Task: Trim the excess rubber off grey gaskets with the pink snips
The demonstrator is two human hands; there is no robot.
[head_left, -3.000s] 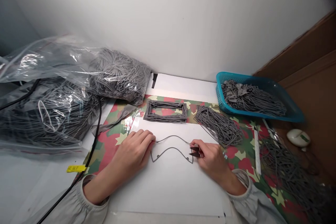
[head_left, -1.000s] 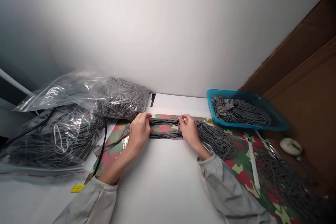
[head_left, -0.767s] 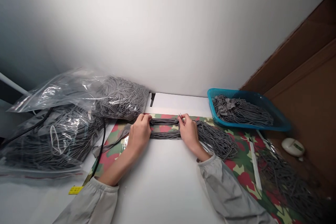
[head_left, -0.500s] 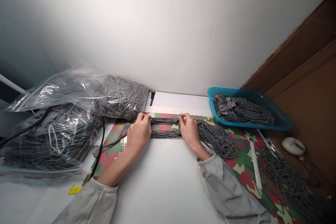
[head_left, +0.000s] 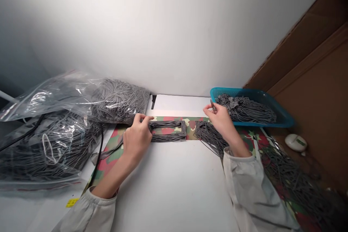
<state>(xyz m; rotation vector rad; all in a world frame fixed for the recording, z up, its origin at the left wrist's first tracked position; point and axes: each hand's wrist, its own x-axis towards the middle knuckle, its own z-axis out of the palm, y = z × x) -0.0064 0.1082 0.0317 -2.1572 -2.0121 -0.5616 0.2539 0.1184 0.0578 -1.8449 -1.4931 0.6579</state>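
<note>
Grey cords [head_left: 168, 138] lie in a narrow rectangular loop on the camouflage-patterned mat. My left hand [head_left: 138, 134] is at the loop's left end with fingers bent around it; the fingertips are partly hidden. Raised off the mat, my right hand [head_left: 219, 117] pinches slim pointed metal tweezers [head_left: 212, 105], tips up. Beneath and beside that hand a bundle of loose grey cords [head_left: 209, 134] fans out, a gap away from the loop's right end.
Clear plastic bags [head_left: 51, 141] full of grey cords stand at left, with a black cable [head_left: 101, 152] in front. A blue basket [head_left: 282, 119] at right holds more cords. Beyond it lie a white computer mouse [head_left: 295, 142] and a loose cord pile [head_left: 290, 174]. Cardboard [head_left: 320, 76] rises behind.
My right hand has left the loop's right end, moving right and up with the tweezers. My left hand stays at the left end. The view has shifted slightly.
</note>
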